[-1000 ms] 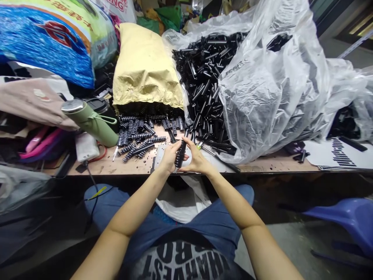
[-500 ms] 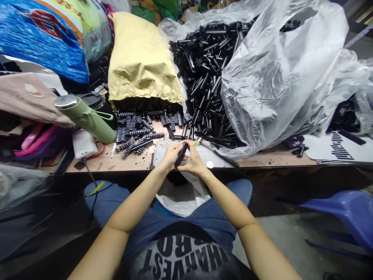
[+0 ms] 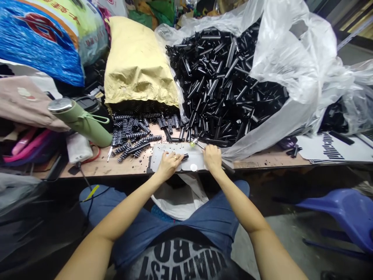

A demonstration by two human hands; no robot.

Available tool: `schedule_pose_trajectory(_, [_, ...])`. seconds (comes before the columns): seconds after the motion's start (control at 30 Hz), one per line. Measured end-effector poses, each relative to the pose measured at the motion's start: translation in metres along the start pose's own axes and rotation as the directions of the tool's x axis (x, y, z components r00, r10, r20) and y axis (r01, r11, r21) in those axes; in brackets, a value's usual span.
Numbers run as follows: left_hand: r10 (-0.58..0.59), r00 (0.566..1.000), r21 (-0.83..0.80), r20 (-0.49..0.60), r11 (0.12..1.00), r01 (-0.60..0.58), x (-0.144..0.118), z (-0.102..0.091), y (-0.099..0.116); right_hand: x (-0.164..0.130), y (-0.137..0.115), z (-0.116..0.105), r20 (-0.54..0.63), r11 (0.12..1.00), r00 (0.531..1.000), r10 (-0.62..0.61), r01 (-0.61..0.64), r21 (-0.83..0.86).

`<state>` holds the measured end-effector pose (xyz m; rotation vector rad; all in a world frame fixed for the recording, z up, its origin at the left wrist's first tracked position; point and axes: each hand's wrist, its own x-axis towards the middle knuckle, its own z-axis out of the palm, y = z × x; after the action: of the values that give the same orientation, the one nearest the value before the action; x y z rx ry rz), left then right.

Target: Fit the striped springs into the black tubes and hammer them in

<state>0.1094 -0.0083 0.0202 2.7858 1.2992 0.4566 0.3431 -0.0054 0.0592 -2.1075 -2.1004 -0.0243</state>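
My left hand (image 3: 168, 163) grips a short black tube (image 3: 184, 157) lying flat on a grey plate (image 3: 177, 152) at the table's front edge. My right hand (image 3: 212, 157) is closed over the handle of a screwdriver (image 3: 198, 145) with a yellow-green tip, just right of the plate. Behind them, a big heap of black tubes (image 3: 221, 81) spills from a clear plastic bag (image 3: 291, 66). Ridged black rollers (image 3: 136, 132) lie scattered at the mouth of a tan paper sack (image 3: 136, 66).
A green flask (image 3: 81, 120) lies on its side at the left above a white power bank (image 3: 78, 147) with a cable. Blue and green sacks are stacked at far left. A white bag (image 3: 177, 196) hangs under the table. A blue plastic chair (image 3: 344, 217) stands at the right.
My hands held the black tube together above the table edge; they have now parted. The left hand lowered the tube onto the plate, and the right hand moved right onto the screwdriver.
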Motion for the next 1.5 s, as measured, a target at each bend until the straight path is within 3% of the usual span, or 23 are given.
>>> schedule_pose_trajectory(0.13, [-0.001, 1.000, 0.017, -0.015, 1.000, 0.001, -0.002, 0.002, 0.001, -0.029, -0.020, -0.021, 0.046, 0.975, 0.999, 0.013, -0.023, 0.223])
schedule_pose_trajectory(0.3, [-0.044, 0.997, 0.053, -0.066, 0.997, 0.047, -0.002, 0.007, 0.010, -0.046, -0.034, -0.038, 0.278, 0.990, 0.959, 0.061, -0.093, 0.102])
schedule_pose_trajectory(0.4, [-0.091, 0.993, 0.083, -0.073, 0.992, 0.097, -0.001, 0.014, 0.031, -0.046, -0.047, -0.052, 0.162, 0.978, 0.987, 0.008, -0.042, 0.203])
schedule_pose_trajectory(0.5, [-0.102, 0.994, 0.074, -0.048, 0.992, 0.106, -0.002, 0.026, 0.051, -0.050, -0.070, -0.057, 0.070, 0.941, 0.989, -0.132, 0.103, 0.322])
schedule_pose_trajectory(0.6, [-0.123, 0.991, 0.055, -0.043, 0.991, 0.126, -0.001, 0.036, 0.054, -0.053, -0.092, -0.049, 0.252, 0.958, 0.938, -0.239, 0.186, 0.217])
schedule_pose_trajectory(0.67, [-0.125, 0.990, 0.024, -0.061, 0.992, 0.126, 0.005, 0.037, 0.046, -0.051, -0.097, -0.045, 0.362, 0.971, 0.902, -0.237, 0.203, 0.129])
schedule_pose_trajectory(0.77, [-0.171, 0.984, -0.046, -0.055, 0.985, 0.168, 0.017, 0.026, 0.036, -0.041, -0.088, -0.049, 0.327, 0.981, 0.926, -0.187, 0.158, 0.113])
schedule_pose_trajectory(0.87, [-0.257, 0.966, -0.091, 0.003, 0.962, 0.256, 0.016, 0.006, 0.045, -0.026, -0.066, -0.052, 0.260, 0.996, 0.962, -0.085, 0.071, 0.062])
schedule_pose_trajectory(1.0, [-0.113, 0.993, -0.195, 0.041, 0.973, 0.119, 0.000, -0.017, 0.061, -0.012, -0.031, -0.033, 0.286, 0.998, 0.957, 0.041, -0.025, -0.061])
schedule_pose_trajectory(1.07, [-0.178, 0.984, -0.159, 0.018, 0.971, 0.178, 0.003, -0.026, 0.041, -0.009, -0.017, -0.019, 0.271, 0.995, 0.960, 0.072, -0.049, -0.092])
schedule_pose_trajectory(1.17, [-0.435, 0.898, 0.021, -0.060, 0.899, 0.437, 0.027, -0.036, -0.028, -0.002, -0.015, -0.007, 0.127, 0.998, 0.992, 0.019, -0.011, -0.066])
schedule_pose_trajectory(1.23, [-0.449, 0.894, 0.087, 0.010, 0.891, 0.446, 0.044, -0.037, -0.078, 0.011, -0.031, -0.003, 0.022, 0.995, 0.995, -0.101, 0.101, 0.007])
schedule_pose_trajectory(1.3, [-0.417, 0.907, 0.126, 0.062, 0.905, 0.407, 0.055, -0.034, -0.112, 0.030, -0.058, 0.003, -0.025, 0.960, 0.964, -0.264, 0.265, 0.096])
schedule_pose_trajectory(1.4, [-0.380, 0.925, 0.060, 0.006, 0.924, 0.379, 0.058, -0.030, -0.126, 0.064, -0.099, 0.015, -0.029, 0.868, 0.890, -0.455, 0.451, 0.211])
schedule_pose_trajectory(1.5, [-0.398, 0.895, -0.186, -0.202, 0.913, 0.364, 0.051, -0.035, -0.116, 0.090, -0.117, 0.022, 0.035, 0.801, 0.852, -0.523, 0.476, 0.362])
